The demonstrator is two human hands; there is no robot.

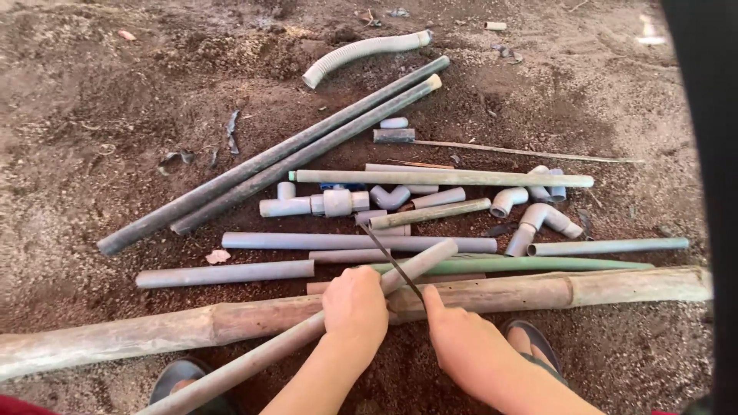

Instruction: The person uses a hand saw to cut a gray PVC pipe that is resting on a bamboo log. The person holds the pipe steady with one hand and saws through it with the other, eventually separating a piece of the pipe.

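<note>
My left hand [354,306] grips a long grey plastic pipe [419,264] that lies slanted across a thick bamboo pole [507,293]. My right hand [461,342] holds a thin dark saw blade [390,257], whose edge rests across the pipe just right of my left hand. The blade slants up and to the left, away from me. Both hands sit close together above the pole, at the bottom middle of the view.
Many grey pipes [269,165], short offcuts and elbow fittings [538,223] lie scattered on brown dirt beyond the pole. A corrugated white hose [361,52] lies farther off. My sandalled feet [530,338] are near the bottom edge. A dark shape [707,192] fills the right edge.
</note>
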